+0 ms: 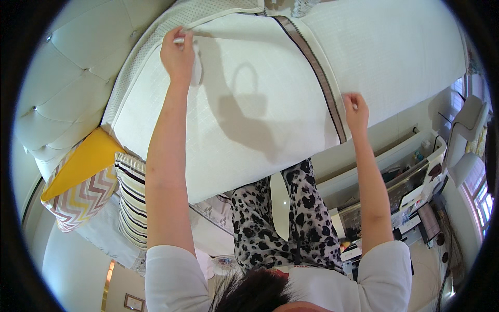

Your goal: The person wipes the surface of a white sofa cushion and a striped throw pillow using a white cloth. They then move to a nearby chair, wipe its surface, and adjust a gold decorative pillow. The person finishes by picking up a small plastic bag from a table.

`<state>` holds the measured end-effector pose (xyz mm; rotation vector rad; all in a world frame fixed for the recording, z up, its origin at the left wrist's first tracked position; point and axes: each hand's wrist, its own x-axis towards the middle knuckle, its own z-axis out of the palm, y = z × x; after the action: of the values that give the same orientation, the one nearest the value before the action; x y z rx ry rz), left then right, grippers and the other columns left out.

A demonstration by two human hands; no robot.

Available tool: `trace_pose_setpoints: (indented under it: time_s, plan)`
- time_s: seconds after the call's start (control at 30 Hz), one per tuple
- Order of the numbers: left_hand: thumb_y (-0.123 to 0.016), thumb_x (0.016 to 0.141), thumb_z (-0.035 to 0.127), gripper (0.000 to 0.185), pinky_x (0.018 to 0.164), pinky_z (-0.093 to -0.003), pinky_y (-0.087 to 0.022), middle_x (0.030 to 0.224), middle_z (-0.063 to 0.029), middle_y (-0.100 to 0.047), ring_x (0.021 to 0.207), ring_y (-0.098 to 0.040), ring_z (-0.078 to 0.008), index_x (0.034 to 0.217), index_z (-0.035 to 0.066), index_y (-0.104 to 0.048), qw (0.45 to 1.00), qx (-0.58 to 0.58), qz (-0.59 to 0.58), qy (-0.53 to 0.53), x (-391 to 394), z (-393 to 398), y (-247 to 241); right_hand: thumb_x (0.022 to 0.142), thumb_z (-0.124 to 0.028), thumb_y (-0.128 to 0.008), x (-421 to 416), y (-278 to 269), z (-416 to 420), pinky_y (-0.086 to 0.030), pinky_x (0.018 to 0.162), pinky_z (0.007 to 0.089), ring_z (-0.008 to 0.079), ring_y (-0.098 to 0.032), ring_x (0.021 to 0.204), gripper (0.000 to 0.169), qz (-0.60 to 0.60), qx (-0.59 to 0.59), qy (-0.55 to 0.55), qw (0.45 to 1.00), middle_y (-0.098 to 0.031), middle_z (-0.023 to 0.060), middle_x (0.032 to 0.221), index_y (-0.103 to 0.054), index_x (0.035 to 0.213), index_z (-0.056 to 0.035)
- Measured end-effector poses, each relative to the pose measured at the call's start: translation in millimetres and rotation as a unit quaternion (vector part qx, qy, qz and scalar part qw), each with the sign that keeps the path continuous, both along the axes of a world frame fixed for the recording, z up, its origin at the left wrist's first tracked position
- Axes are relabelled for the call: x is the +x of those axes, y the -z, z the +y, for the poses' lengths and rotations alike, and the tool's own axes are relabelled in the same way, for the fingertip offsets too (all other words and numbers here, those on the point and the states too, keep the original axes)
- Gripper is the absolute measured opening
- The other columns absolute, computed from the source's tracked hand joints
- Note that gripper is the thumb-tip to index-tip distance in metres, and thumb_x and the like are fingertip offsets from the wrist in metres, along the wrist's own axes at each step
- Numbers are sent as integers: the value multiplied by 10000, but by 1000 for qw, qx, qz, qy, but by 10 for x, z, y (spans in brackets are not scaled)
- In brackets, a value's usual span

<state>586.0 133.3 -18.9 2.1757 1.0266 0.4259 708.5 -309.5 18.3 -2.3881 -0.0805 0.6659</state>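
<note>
A white fabric bed cover (pixel 249 117) with a brown, black-edged band (pixel 302 48) lies over the bed in front of me. My left hand (pixel 177 56) is over its far left part, near the piped edge, with the fingers closed around a white object (pixel 197 68). My own hand hides much of that object, so its kind is unclear. My right hand (pixel 356 111) is just right of the brown band, with curled, slightly blurred fingers. Whether those fingers pinch any fabric cannot be made out. Shadows fall across the middle of the cover.
A tufted headboard (pixel 78 62) rises on the left. Below it lie a yellow and zigzag-patterned cushion (pixel 87 171) and a striped cushion (pixel 132 195). White bedding (pixel 390 58) extends right. A long white cabinet (pixel 390 156) with items and a grey chair (pixel 466 132) stand beyond my right arm.
</note>
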Motion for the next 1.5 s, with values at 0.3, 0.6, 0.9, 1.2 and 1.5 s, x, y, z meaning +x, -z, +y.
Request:
trace_pose_setpoints:
  time_s: [0.3,0.6,0.9,1.2,1.5]
  plan:
    - [-651,815,224,363,710,-327,-495,902,-103,-659,799,-630,-210,1117,43,-561,980,-2,106,166,1026,111,282,899,-200,-518,1139,634,2398,-504,775,381,252,-580,924,258,339,398,132,842,-585,135,977,-521,1078,-15]
    - [-615,879,124,239,704,-250,-466,935,-88,-663,823,-611,-146,1072,-6,-560,958,-274,-39,73,651,-75,458,910,-111,-452,1456,1168,2919,-497,635,324,249,-533,786,131,514,425,188,721,-545,140,886,-513,956,-3]
    - [-510,856,27,289,693,-308,-502,874,-88,-628,796,-617,-197,1138,-27,-487,857,-472,-204,27,688,-95,531,869,-30,-445,1449,257,2957,-234,326,180,62,-349,438,106,512,585,228,587,-389,-7,602,-470,774,-71]
    - [-516,802,24,293,783,-355,-480,983,-148,-633,934,-599,-274,1091,-22,-539,993,-88,-47,63,1800,377,733,855,-2,-464,1348,-121,2750,-300,412,200,68,-359,465,131,555,583,175,567,-370,-14,574,-453,731,-41]
    - [-546,800,40,233,750,-342,-485,915,-135,-647,870,-608,-245,1019,-28,-585,994,-70,2,78,1909,119,843,860,-23,-446,1315,-72,2590,-400,503,245,125,-444,551,106,534,574,178,594,-446,34,635,-477,759,-18]
